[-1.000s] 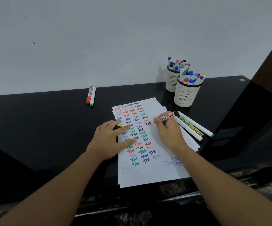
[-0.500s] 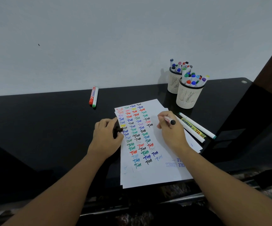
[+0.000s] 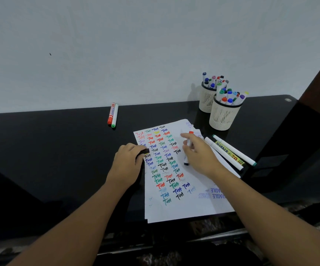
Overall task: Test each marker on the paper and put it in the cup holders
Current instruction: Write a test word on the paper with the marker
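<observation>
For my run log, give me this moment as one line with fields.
step: testing marker | right hand: holds marker, tip down over paper | left hand: grips black cap at paper edge | cup holders: holding markers

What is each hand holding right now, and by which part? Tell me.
Right hand: a marker, grip around mid-barrel, dark tip toward the paper. Left hand: a small black piece, probably the cap, mostly hidden in the fingers.
</observation>
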The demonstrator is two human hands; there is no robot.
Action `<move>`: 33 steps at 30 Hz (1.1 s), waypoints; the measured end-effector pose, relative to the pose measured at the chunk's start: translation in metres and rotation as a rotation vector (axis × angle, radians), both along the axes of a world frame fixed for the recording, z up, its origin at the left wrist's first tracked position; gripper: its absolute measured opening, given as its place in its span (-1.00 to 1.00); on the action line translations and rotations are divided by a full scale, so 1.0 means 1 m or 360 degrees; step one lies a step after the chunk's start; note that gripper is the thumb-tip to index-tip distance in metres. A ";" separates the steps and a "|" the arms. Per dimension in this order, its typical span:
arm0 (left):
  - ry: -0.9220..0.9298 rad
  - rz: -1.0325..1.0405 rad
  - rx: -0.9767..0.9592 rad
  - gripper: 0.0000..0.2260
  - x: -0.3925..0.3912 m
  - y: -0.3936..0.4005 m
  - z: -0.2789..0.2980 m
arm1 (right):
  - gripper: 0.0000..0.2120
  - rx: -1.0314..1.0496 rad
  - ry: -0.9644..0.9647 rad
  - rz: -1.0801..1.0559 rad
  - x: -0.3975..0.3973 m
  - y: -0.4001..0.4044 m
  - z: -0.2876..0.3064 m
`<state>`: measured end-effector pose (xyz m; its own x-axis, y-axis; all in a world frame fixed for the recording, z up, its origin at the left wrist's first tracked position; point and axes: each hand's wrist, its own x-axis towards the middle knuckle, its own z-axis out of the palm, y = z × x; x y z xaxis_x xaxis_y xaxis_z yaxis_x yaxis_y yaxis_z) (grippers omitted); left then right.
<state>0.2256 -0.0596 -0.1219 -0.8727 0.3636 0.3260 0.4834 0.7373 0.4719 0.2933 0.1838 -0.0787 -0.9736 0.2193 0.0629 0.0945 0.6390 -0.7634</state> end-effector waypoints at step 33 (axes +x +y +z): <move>0.0078 -0.0019 0.0101 -0.72 0.003 0.000 0.002 | -0.69 0.0783 -0.0068 0.0322 -0.008 -0.015 0.011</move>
